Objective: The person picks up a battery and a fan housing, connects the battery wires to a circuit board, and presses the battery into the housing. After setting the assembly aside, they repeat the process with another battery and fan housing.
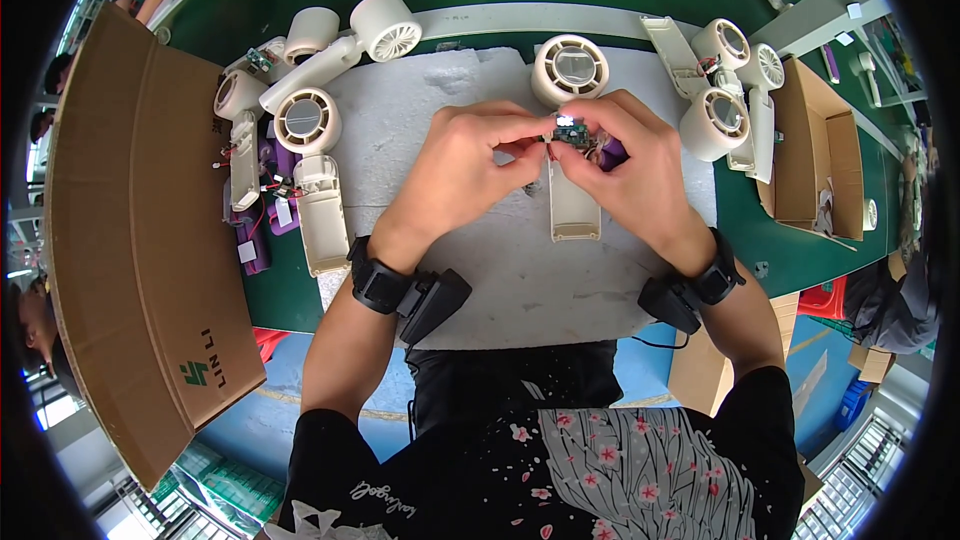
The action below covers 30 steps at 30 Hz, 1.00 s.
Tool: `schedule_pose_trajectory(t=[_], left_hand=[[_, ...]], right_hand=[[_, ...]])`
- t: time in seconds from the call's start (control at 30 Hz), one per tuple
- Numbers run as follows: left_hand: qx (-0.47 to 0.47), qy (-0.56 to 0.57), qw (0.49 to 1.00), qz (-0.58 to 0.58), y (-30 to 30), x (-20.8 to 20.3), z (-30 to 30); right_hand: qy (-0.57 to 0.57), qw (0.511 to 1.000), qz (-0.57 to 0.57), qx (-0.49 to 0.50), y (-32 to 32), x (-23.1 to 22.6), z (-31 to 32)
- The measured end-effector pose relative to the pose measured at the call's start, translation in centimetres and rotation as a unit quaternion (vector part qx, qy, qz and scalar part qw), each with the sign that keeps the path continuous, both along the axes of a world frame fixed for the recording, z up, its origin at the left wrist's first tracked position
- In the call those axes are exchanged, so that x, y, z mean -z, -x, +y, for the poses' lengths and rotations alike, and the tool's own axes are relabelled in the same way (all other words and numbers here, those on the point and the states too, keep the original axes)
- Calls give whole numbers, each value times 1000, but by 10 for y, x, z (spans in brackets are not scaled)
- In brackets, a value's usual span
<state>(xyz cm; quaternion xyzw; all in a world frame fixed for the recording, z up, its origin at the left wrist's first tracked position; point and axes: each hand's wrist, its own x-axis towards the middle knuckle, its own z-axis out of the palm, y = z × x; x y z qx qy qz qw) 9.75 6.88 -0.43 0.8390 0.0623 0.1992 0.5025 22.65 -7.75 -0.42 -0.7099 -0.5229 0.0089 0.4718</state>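
A small green circuit board (572,133) with a bright spot of light on it is held up over the middle of the work surface. My right hand (640,165) grips the board between thumb and fingers, with a purple battery (612,153) tucked under its fingers. From the other side my left hand (462,162) pinches a small pale piece at the board's left edge; it looks like a wire plug, but the fingertips partly hide it. Below the hands lies a cream handheld fan (570,70), its round head away from me and its open handle (575,215) toward me.
Cream fan parts (322,210) and purple batteries (252,245) lie at the left, more fan parts (718,125) at the right. A tall cardboard box (150,240) stands left, a smaller one (850,175) right. A grey foam sheet (450,285) covers the green table (280,295).
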Motion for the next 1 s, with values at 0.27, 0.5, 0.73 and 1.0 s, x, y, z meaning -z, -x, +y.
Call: schedule_pose_trajectory(t=[0.27, 0.5, 0.73, 1.0], left_hand=[[-5, 2, 1000, -1, 0, -1, 1], [0, -6, 1000, -3, 1, 0, 0], [-4, -18, 1000, 0, 0, -3, -1], [-5, -18, 1000, 14, 1, -3, 0]], right_hand=[[-2, 1000, -1, -9, -1, 0, 0], [-1, 1000, -8, -10, -1, 1, 0], [5, 1000, -4, -8, 0, 2, -1], [23, 1000, 10, 1, 1, 0, 0]])
